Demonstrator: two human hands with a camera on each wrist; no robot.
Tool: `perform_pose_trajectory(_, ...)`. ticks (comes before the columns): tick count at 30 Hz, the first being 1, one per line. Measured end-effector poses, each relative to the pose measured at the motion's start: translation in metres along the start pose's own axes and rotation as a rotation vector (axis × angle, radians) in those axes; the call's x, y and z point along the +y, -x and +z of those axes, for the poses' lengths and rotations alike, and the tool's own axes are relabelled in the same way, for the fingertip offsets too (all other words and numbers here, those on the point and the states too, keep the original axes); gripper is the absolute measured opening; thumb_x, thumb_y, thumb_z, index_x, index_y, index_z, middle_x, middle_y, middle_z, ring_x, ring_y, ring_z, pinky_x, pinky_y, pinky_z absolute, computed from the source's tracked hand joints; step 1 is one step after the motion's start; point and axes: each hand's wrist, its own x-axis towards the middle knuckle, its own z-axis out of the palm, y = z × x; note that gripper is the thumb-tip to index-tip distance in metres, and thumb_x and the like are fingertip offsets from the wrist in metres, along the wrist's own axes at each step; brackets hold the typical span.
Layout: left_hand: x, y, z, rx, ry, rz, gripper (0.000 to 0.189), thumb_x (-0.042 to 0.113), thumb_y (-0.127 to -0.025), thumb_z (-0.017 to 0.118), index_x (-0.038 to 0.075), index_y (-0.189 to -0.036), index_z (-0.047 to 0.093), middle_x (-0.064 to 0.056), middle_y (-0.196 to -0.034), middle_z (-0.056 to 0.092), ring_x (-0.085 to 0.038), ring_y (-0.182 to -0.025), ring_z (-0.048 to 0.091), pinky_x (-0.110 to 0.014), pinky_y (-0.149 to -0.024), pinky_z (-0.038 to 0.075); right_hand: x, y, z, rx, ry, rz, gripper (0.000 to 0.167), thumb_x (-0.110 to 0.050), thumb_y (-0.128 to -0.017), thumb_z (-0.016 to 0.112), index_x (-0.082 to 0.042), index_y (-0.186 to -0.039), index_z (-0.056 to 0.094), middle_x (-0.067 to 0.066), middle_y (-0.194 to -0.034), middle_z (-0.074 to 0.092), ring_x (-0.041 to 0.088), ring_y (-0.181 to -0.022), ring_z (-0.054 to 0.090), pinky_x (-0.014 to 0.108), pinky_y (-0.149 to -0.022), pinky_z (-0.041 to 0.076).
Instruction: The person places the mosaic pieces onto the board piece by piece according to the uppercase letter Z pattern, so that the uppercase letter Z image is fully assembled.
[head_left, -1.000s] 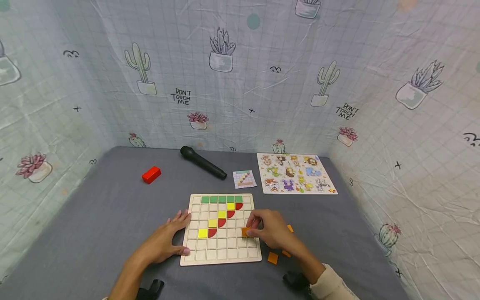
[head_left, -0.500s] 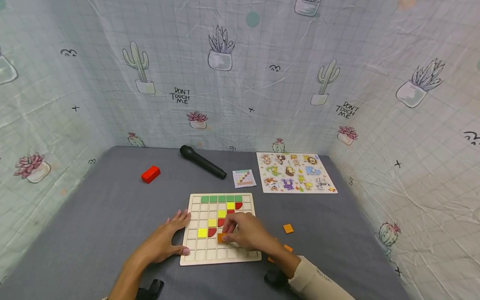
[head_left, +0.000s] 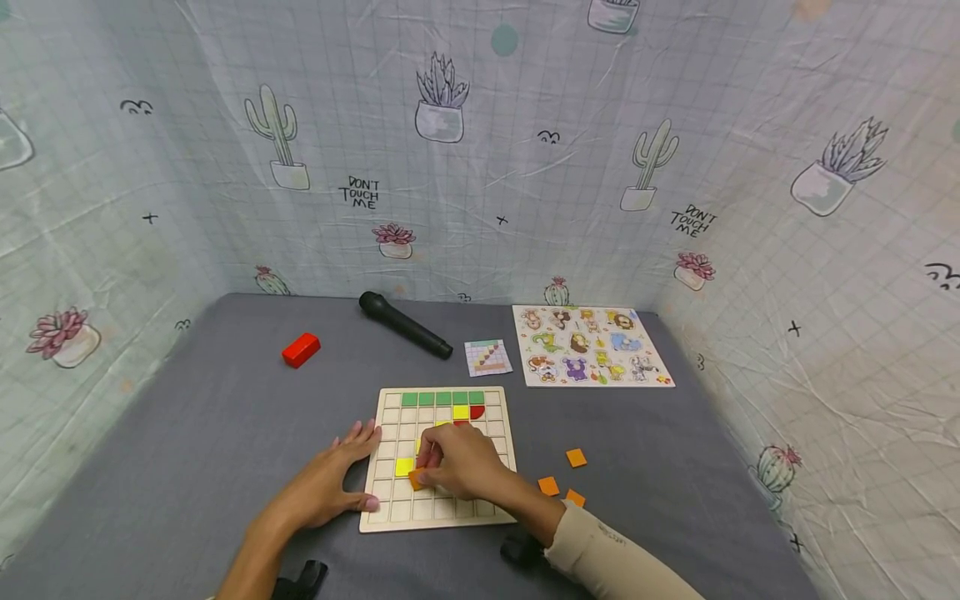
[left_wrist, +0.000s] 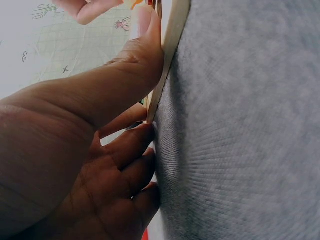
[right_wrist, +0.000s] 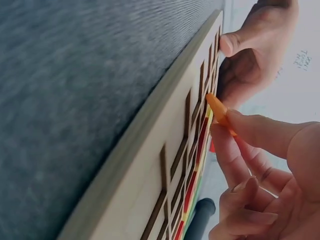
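Observation:
A wooden grid board (head_left: 442, 510) lies on the grey cloth, with a row of green tiles (head_left: 443, 399) along its far side. Yellow square tiles (head_left: 403, 467) and red quarter-round pieces (head_left: 477, 412) run diagonally across it, partly hidden behind my right hand (head_left: 468, 465). Thumb and fingers of that hand pinch an orange square tile (head_left: 416, 480). In the right wrist view the orange tile (right_wrist: 218, 113) is tilted, one corner right at the grid. My left hand (head_left: 318, 487) rests along the board's left edge, thumb on its near corner and fingers extended.
Right of the board lie three loose orange tiles (head_left: 548, 486). Behind it are a small pattern card (head_left: 488, 358), a black microphone (head_left: 405, 325) and a red block (head_left: 302, 350). An animal picture board (head_left: 594, 347) lies at the back right, near the curtain (head_left: 480, 183).
My right hand has carried the orange tile leftward across the board, from its right side to just below the yellow tile. The left hand has stayed in place.

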Motion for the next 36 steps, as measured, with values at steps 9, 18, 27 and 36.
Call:
perform_pose_trajectory(9,0.0,0.001,0.0,0.006,-0.007,0.021,0.106,0.037,-0.073,0.093,-0.004,-0.158,0.045,-0.026,-0.169,0.036,-0.051,-0.158,0.029,-0.072,-0.125,0.027,-0.009,-0.003,0.008,-0.007,-0.026,0.038,0.023,-0.023,-0.086,0.091,-0.024,-0.077,0.069,-0.016,-0.065,0.062,0.0,-0.06,0.055,0.021,-0.054,0.044)
perform_pose_trajectory(18,-0.002,0.001,0.0,0.0,-0.001,0.011,0.106,0.035,-0.074,0.093,-0.003,-0.16,0.044,-0.025,-0.17,0.035,-0.05,-0.159,0.027,-0.07,-0.126,0.025,-0.013,-0.01,0.019,-0.048,0.088,0.018,0.025,-0.028,-0.088,0.088,-0.025,-0.074,0.067,-0.013,-0.06,0.055,0.004,-0.057,0.05,0.024,-0.05,0.039)
perform_pose_trajectory(27,-0.001,0.0,-0.001,0.014,-0.01,0.023,0.106,0.036,-0.073,0.093,-0.004,-0.158,0.045,-0.027,-0.168,0.037,-0.051,-0.158,0.03,-0.071,-0.125,0.027,-0.017,-0.011,0.02,-0.043,0.117,0.009,0.023,-0.03,-0.089,0.087,-0.023,-0.079,0.068,-0.013,-0.062,0.054,0.004,-0.058,0.049,0.024,-0.051,0.038)
perform_pose_trajectory(36,-0.001,0.001,-0.001,-0.001,-0.002,0.005,0.106,0.036,-0.074,0.093,-0.002,-0.16,0.044,-0.025,-0.17,0.035,-0.049,-0.159,0.027,-0.068,-0.127,0.024,-0.01,0.001,0.006,-0.083,0.045,-0.004,0.015,-0.019,-0.086,0.087,-0.023,-0.087,0.072,-0.015,-0.067,0.059,0.0,-0.061,0.053,0.02,-0.055,0.043)
